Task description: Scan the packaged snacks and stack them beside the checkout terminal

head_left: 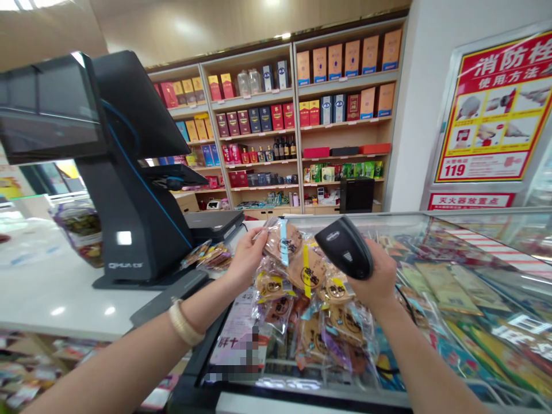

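My left hand (249, 257) pinches the edge of a clear packet of round flat biscuits (282, 238) with a pale blue stripe and dark characters. Wrapped in my right hand (376, 279) is a black barcode scanner (345, 247), its head pointing up and left beside the packet. Below both hands, a heap of similar biscuit packets (340, 322), some with yellow or purple labels, lies on the glass top of a display freezer (276, 368). The scanner's handle is mostly hidden by my right fingers.
A dark cash register (142, 230) stands on the white counter (125, 313) at left, with a bag (81, 230) behind it. Small packets (215, 256) lie near its base. Shelves of boxes (254, 121) line the back wall.
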{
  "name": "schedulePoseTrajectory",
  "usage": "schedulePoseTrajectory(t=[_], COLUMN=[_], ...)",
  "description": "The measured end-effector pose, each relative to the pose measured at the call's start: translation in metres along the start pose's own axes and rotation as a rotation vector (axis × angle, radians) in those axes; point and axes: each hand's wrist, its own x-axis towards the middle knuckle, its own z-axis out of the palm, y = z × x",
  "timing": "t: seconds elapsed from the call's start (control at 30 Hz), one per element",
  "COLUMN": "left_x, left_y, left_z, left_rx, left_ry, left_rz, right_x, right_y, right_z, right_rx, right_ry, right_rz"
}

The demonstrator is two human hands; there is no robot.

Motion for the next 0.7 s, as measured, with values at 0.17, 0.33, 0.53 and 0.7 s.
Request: schedulePoseTrajectory(t=[0.17, 0.33, 0.53, 0.7], left_x=[0.019, 0.022, 0.017, 0.035], left_y=[-0.019, -0.025, -0.028, -0.043], left_z=[0.025, 0.034, -0.005, -0.089], left_rx=[0.397, 0.584, 0.594, 0.974], left_ry=[-0.007, 0.010, 0.040, 0.184], left_rz=[0.108, 0.267, 0.395, 0.298], right_x=[-0.002, -0.004, -0.006, -0.008], right_y=[0.005, 0.007, 0.009, 0.008], right_z=[0.001, 0.003, 0.004, 0.006], right_rx=[-0.028, -0.025, -0.046, -0.057], right_ry=[-0.029, -0.075, -0.111, -0.152], right_rz=[-0.046, -0.068, -0.071, -0.091])
